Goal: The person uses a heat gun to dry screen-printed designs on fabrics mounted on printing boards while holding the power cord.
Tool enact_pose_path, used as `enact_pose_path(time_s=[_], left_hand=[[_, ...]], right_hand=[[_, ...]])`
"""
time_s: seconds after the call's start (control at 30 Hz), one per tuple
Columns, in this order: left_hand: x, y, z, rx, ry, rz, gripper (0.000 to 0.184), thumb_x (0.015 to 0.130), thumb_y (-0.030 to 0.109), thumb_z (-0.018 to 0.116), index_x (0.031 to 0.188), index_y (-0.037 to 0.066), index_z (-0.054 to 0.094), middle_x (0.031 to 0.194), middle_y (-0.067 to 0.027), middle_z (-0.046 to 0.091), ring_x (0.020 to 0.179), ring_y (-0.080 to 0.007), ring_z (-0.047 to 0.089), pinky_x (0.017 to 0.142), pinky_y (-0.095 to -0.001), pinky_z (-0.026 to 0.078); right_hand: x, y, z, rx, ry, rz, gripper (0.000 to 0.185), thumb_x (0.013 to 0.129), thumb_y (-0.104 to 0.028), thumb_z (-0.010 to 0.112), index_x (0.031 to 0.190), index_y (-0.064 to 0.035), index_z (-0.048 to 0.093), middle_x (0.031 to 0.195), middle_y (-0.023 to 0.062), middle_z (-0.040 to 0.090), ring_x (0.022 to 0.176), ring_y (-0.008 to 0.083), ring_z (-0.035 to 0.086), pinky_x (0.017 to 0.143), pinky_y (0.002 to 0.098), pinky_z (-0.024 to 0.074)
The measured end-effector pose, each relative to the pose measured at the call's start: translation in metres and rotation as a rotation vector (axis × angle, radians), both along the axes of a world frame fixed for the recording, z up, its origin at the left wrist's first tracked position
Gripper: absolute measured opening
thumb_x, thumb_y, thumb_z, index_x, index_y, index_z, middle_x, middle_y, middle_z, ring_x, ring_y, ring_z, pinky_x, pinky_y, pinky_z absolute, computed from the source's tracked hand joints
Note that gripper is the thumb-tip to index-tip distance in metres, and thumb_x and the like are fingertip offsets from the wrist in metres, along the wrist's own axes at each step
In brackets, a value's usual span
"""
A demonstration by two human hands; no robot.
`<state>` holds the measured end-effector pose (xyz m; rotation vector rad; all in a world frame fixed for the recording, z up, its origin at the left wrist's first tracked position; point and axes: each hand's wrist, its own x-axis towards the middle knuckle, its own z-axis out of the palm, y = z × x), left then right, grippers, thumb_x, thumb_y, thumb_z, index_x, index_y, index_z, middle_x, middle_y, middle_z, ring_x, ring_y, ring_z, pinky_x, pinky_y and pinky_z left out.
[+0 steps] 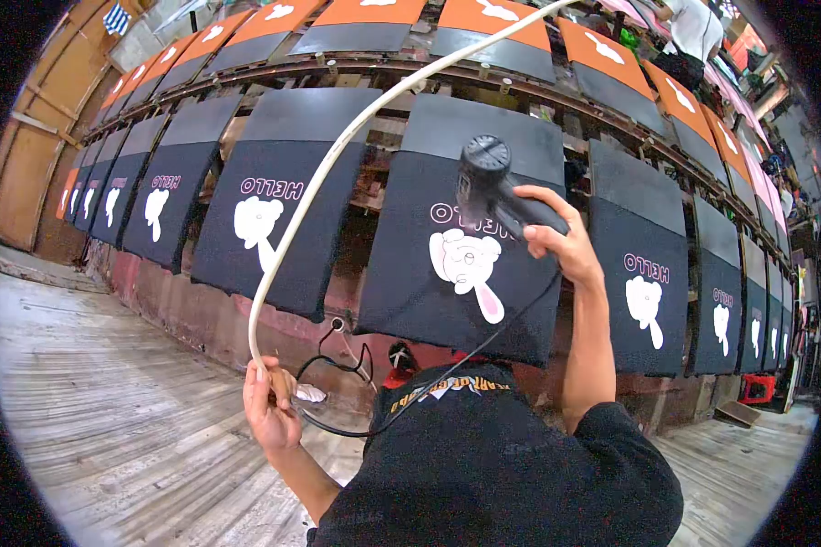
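Note:
My right hand (561,235) is wrapped round the handle of a black hair dryer (488,178), which hangs over the middle printing board. Beneath it lies a black fabric panel (410,283) with pink HELLO lettering, partly hidden by the dryer, and a white rabbit print (470,264) with a pink ear. At the lower left, my left hand (272,401) is closed on a pale, thick cable (324,173) that arches up across the view to the top. A thin black cord (456,365) runs from the dryer down towards my left hand.
More black panels with white prints (643,301) lie on boards to both sides. A far row holds orange panels (497,18). Another person (693,32) is at the top right. A red stool (758,389) stands at the lower right, and wooden flooring (109,392) spreads at the left.

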<state>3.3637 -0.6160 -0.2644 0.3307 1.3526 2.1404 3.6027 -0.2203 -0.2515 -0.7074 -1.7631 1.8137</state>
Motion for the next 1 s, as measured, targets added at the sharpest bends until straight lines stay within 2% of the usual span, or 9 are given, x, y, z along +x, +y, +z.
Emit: enact_pose_path(time_s=[0.2, 0.43, 0.57, 0.63, 0.73, 0.9, 1.0], left_hand=[[0.001, 0.009, 0.005, -0.001, -0.013, -0.044, 0.027, 0.104, 0.024, 0.053, 0.112, -0.001, 0.056, 0.058, 0.0019, 0.042, 0.053, -0.0070, 0.032, 0.055, -0.0255, 0.027], [0.001, 0.016, 0.005, 0.003, -0.008, -0.063, 0.028, 0.105, 0.026, 0.054, 0.111, -0.001, 0.056, 0.058, 0.0022, 0.041, 0.054, -0.0069, 0.032, 0.054, -0.0248, 0.025], [0.001, 0.017, 0.007, -0.006, 0.001, -0.085, 0.027, 0.105, 0.026, 0.053, 0.110, 0.000, 0.057, 0.057, 0.0024, 0.041, 0.054, -0.0069, 0.032, 0.054, -0.0249, 0.025], [0.000, 0.016, 0.007, -0.003, 0.001, -0.092, 0.026, 0.105, 0.026, 0.053, 0.110, 0.000, 0.057, 0.057, 0.0025, 0.041, 0.054, -0.0069, 0.032, 0.054, -0.0249, 0.025], [-0.004, 0.011, 0.005, -0.021, 0.039, -0.141, 0.028, 0.108, 0.026, 0.047, 0.115, 0.001, 0.056, 0.059, 0.0044, 0.037, 0.056, -0.0071, 0.036, 0.060, -0.0265, 0.033], [-0.003, 0.006, 0.003, -0.042, 0.067, -0.078, 0.028, 0.108, 0.026, 0.047, 0.115, 0.001, 0.057, 0.058, 0.0045, 0.037, 0.054, -0.0069, 0.035, 0.059, -0.0265, 0.033], [-0.003, 0.000, 0.002, -0.028, 0.054, -0.044, 0.028, 0.108, 0.027, 0.048, 0.113, 0.001, 0.057, 0.057, 0.0044, 0.036, 0.053, -0.0069, 0.034, 0.059, -0.0264, 0.032]], right_hand=[[0.037, -0.004, 0.004, 0.005, -0.004, -0.160, 0.056, 0.079, -0.015, 0.074, 0.134, -0.0064, 0.062, 0.075, -0.0009, 0.058, 0.057, 0.0062, 0.052, 0.053, 0.0219, 0.0422], [0.073, 0.004, 0.011, -0.030, -0.020, -0.183, 0.055, 0.081, -0.014, 0.073, 0.134, -0.0039, 0.062, 0.072, -0.0016, 0.056, 0.056, 0.0061, 0.051, 0.052, 0.0228, 0.0411], [0.067, 0.010, 0.004, 0.068, -0.041, -0.295, 0.055, 0.081, -0.015, 0.072, 0.134, -0.0038, 0.061, 0.071, -0.0019, 0.055, 0.056, 0.0057, 0.049, 0.053, 0.0229, 0.0409], [0.065, 0.012, 0.006, 0.022, -0.014, -0.242, 0.055, 0.082, -0.013, 0.071, 0.135, -0.0040, 0.061, 0.071, -0.0016, 0.055, 0.057, 0.0057, 0.049, 0.054, 0.0227, 0.0409], [0.058, 0.016, 0.006, -0.033, 0.026, -0.159, 0.054, 0.082, -0.010, 0.071, 0.135, -0.0043, 0.061, 0.071, -0.0015, 0.055, 0.057, 0.0059, 0.050, 0.054, 0.0229, 0.0413], [0.019, 0.021, -0.009, 0.027, 0.069, -0.156, 0.053, 0.083, -0.009, 0.071, 0.134, -0.0033, 0.061, 0.071, -0.0013, 0.055, 0.057, 0.0067, 0.051, 0.054, 0.0232, 0.0421], [0.006, 0.022, -0.003, -0.020, 0.059, -0.044, 0.053, 0.082, -0.010, 0.071, 0.134, -0.0035, 0.061, 0.071, -0.0012, 0.056, 0.058, 0.0068, 0.052, 0.055, 0.0233, 0.0427]])
